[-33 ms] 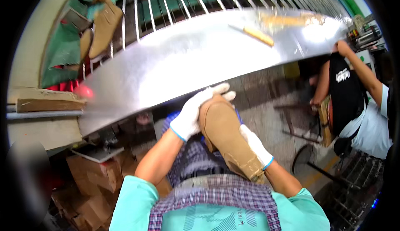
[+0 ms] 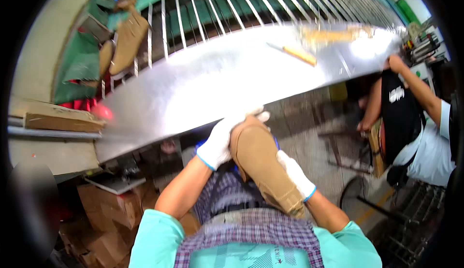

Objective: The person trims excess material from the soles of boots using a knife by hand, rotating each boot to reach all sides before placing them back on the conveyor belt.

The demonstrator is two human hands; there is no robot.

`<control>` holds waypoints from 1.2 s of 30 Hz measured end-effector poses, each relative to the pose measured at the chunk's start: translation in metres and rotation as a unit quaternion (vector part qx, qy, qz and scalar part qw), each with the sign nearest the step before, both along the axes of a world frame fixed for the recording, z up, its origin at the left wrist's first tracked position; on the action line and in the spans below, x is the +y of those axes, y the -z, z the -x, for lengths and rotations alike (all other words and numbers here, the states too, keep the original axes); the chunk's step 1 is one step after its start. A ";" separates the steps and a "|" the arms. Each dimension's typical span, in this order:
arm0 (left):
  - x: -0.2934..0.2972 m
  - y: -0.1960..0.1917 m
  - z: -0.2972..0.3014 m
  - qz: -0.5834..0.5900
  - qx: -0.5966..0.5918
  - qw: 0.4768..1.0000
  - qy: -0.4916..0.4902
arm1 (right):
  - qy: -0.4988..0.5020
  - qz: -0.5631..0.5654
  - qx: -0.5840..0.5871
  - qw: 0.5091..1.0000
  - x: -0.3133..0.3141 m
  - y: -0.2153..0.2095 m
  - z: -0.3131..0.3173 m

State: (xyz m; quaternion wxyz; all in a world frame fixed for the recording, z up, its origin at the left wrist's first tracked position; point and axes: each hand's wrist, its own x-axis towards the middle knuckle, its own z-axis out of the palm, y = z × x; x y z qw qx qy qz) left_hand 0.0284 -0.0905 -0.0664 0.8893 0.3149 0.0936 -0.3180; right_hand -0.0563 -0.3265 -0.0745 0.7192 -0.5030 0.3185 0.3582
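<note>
Head view, looking down past the wearer's apron (image 2: 270,224): I see the tan boot (image 2: 263,159) slung between both gloved hands, its rounded end pointing away, its stitched end close to the apron. The left hand (image 2: 217,140) is half curled round the boot's rounded end and has hold of it, fingertips showing beyond; the right hand (image 2: 296,173) lies along the boot's right side, fingers out of sight, so I can't tell how closed it is. Small blurred print runs across the mint shirt (image 2: 232,258); white lettering marks the black cloth (image 2: 396,94) by a co-worker. Just beyond the left fingertips runs the metal table's (image 2: 208,89) near edge; its bare sheet stretches to a wooden-handled knife (image 2: 300,56), and tiled floor (image 2: 309,118) opens to the boot's right.
</note>
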 end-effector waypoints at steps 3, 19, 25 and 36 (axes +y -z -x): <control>0.026 -0.044 -0.036 -0.077 -0.097 0.991 -0.044 | -0.131 0.142 -0.313 0.930 0.011 0.005 -0.025; 0.140 -0.064 -0.023 -0.212 -0.068 0.975 -0.009 | -0.256 0.641 -0.578 0.434 -0.044 -0.063 -0.231; 0.148 -0.055 -0.043 -0.232 -0.081 0.969 0.022 | -0.376 0.687 -0.457 0.421 -0.034 -0.058 -0.245; 0.151 -0.050 -0.052 -0.234 -0.114 0.964 0.058 | -0.234 0.006 -0.165 0.958 0.073 -0.072 -0.026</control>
